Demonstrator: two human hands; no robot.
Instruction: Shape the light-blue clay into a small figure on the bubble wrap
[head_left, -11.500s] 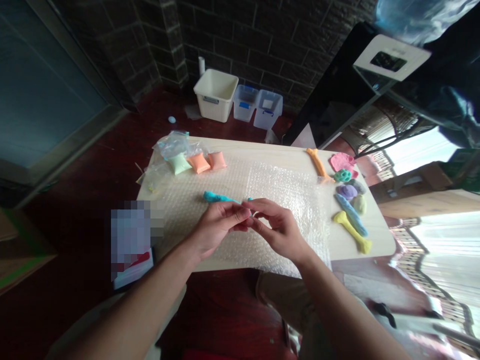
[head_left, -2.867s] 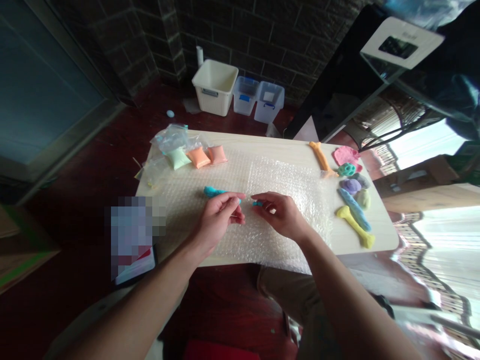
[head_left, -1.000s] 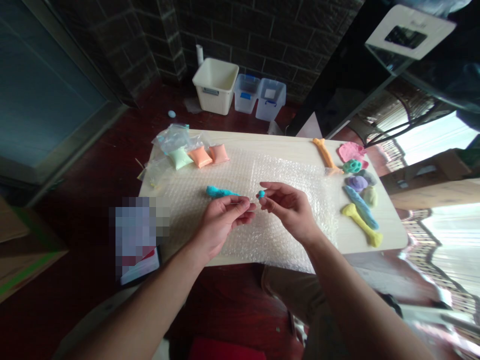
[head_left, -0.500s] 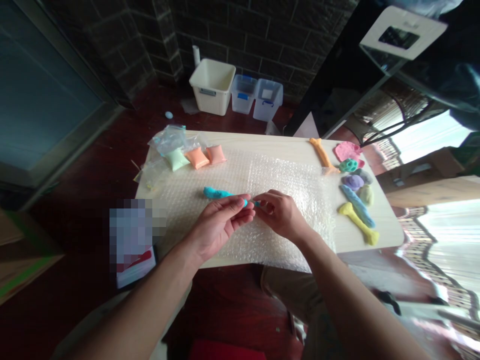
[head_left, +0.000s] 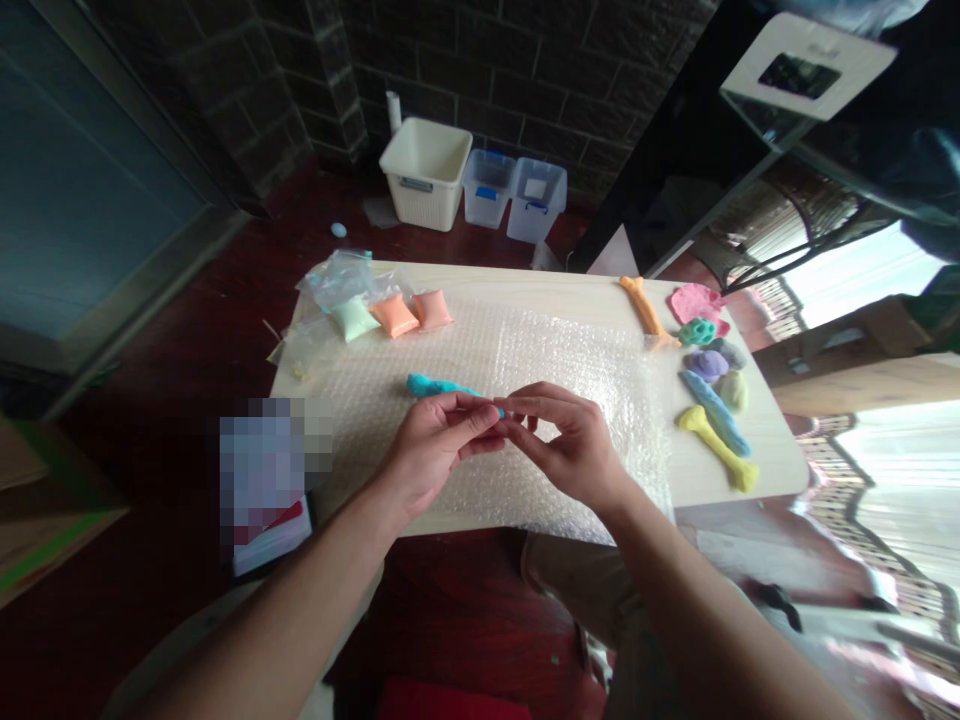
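My left hand (head_left: pixel 442 440) and my right hand (head_left: pixel 566 435) meet fingertip to fingertip above the bubble wrap (head_left: pixel 585 360). Between their thumbs and fingers sits a small piece of turquoise modelling clay (head_left: pixel 502 413), mostly covered by the fingertips. Both hands are closed in a pinch on it. Just beyond my left fingers a longer turquoise clay roll (head_left: pixel 435 385) lies on the bubble wrap; its right end is hidden behind the hand.
Clay packets, among them an orange one (head_left: pixel 395 315), lie at the table's back left by clear plastic bags (head_left: pixel 337 280). On the right are clay shapes, including a yellow bone (head_left: pixel 718 448), a blue roll (head_left: pixel 716 412) and an orange bone (head_left: pixel 645 310). Bins (head_left: pixel 427 175) stand behind the table.
Half a second ago the hands were slightly apart, with turquoise clay showing at each hand's fingertips. Now the fingertips have come together on the small piece. The longer roll has stayed in place.
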